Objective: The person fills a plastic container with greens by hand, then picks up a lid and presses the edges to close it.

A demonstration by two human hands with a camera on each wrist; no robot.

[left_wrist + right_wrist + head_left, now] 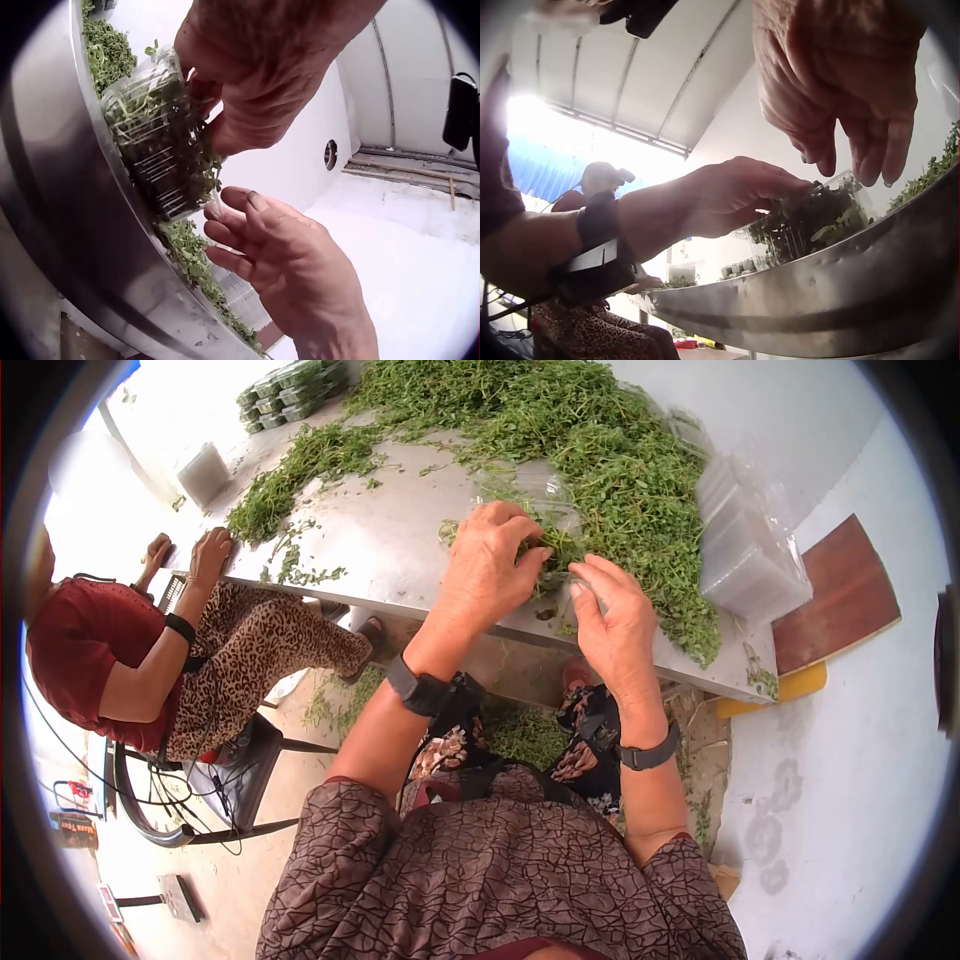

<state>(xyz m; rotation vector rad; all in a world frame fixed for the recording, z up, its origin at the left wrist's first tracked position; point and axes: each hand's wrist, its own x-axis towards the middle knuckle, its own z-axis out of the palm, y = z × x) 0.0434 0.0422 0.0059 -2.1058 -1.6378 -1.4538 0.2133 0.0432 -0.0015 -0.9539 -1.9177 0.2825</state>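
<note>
A clear ribbed plastic box [161, 172] full of green sprigs [832, 214] is tilted at the table's edge. My left hand [487, 565] has its fingers curled at the greens in the box's opening, its fingertips partly hidden among leaves in the left wrist view. From the other side, my right hand [618, 622] pinches the box's clear rim between thumb and fingers; in the left wrist view this hand [300, 262] is palm up, and in the right wrist view its fingers [870, 161] hang down at the box's corner.
A large heap of greens [620, 490] covers the table's far and right part. Stacked clear boxes [745, 545] stand at the right, filled boxes [290, 395] at the far left. A seated person [120, 650] is at the left, beside a chair [235, 780].
</note>
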